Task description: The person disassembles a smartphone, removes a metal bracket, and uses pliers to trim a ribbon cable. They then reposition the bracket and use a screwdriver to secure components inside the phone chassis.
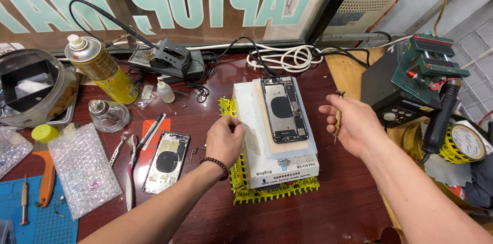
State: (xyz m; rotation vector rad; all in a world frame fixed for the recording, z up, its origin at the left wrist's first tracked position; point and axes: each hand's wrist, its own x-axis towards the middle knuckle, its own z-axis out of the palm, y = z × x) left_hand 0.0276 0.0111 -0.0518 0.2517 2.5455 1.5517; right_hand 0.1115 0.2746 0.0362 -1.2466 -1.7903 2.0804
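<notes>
An opened phone body [284, 108], its insides showing, lies on a pale pad atop a white box [280, 169], which sits on yellow tape strips [272, 192]. My left hand [225, 139] pinches a small pale piece at the box's left edge. My right hand [349, 121] hovers to the right of the box, closed on a small brass-handled screwdriver [338, 115] that points down. A second phone back housing [166, 162] lies on the dark red table to the left of my left hand.
Tweezers and a pen-like tool [146, 139] lie by the second housing. A yellow spray can [102, 69], glass bottle [106, 114], bubble wrap [84, 169] and blue mat [36, 218] sit left. A soldering stand [172, 56] and cables are behind; a dark station [395, 90] and tape roll [462, 144] stand right.
</notes>
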